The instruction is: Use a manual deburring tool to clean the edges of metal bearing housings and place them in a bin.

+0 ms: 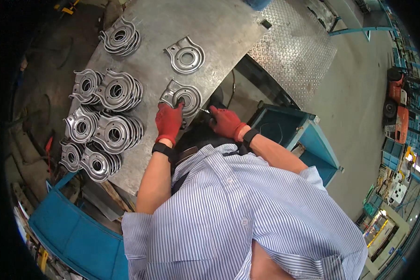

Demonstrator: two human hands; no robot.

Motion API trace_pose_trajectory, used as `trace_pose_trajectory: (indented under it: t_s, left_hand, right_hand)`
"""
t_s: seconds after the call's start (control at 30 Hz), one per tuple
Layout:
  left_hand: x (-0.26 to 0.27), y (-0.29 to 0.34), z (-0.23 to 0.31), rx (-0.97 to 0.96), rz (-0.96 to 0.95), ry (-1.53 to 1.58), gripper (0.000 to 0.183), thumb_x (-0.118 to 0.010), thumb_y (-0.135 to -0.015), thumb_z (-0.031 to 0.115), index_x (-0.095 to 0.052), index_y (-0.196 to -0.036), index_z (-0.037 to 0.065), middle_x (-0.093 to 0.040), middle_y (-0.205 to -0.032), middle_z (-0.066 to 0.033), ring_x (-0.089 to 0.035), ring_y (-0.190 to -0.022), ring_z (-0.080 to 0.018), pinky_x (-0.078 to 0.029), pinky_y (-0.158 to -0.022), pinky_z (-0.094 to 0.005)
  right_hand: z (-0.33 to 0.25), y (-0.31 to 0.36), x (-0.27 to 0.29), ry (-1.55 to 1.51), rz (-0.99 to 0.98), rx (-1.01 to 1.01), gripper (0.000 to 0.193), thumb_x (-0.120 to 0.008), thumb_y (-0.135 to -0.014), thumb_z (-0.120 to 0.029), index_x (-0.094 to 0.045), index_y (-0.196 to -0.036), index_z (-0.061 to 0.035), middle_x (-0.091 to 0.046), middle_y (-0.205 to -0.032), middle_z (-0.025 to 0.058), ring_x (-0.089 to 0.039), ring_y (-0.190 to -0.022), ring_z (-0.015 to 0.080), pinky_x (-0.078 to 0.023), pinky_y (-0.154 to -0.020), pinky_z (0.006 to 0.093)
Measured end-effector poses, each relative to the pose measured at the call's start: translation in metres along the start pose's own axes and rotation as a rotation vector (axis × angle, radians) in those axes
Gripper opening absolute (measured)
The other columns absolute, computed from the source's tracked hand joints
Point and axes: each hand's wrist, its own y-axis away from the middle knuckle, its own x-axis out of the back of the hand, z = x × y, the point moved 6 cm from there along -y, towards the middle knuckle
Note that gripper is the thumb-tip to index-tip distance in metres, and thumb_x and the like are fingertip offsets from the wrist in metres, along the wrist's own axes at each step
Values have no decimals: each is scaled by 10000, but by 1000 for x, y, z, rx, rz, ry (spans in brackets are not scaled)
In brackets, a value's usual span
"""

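Note:
My left hand (pixel 169 122), in a red glove with dark fingertips, grips the near rim of a stamped metal bracket (pixel 196 98). This bracket is round with a large centre hole and a flared tab, and lies at the table's right edge. My right hand (pixel 225 123), also red-gloved, is closed round a slim tool (pixel 204 110). Its thin shiny tip points left at the bracket's rim; its handle is mostly hidden by the fingers. A second bracket of the same shape (pixel 187 57) lies flat on the table just beyond.
Several stacks of brackets (pixel 118 133) stand along the left side of the metal table (pixel 147 23). A chequered steel plate (pixel 291 49) lies at the far right. Beside my right arm stands a blue metal cabinet (pixel 319 147). An orange forklift (pixel 396 107) is farther right.

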Motion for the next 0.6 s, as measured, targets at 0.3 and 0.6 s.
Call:
trace_pose_trajectory:
  t_s: [0.3,0.6]
  left_hand:
    - [-4,-4,-3,41,-4,-35,597,-645,-754,422,-462,-998,-91,-594,-954,-259,-579,-926,-378,-452,-784,-408]
    - [-5,-3,-6,50,-9,-23,597,-640,-751,446,-472,-991,-74,-595,-949,-254,-582,-921,-372,-454,-785,-400]
  right_hand:
    - [8,-1,-18,3,-83,-35,405,-589,-758,-232,-478,-1055,20,-601,-862,231,-574,-820,391,-453,-696,456]
    - [6,-1,-18,6,-59,-49,431,-596,-753,-236,-474,-1081,15,-603,-868,226,-580,-822,378,-458,-695,451]
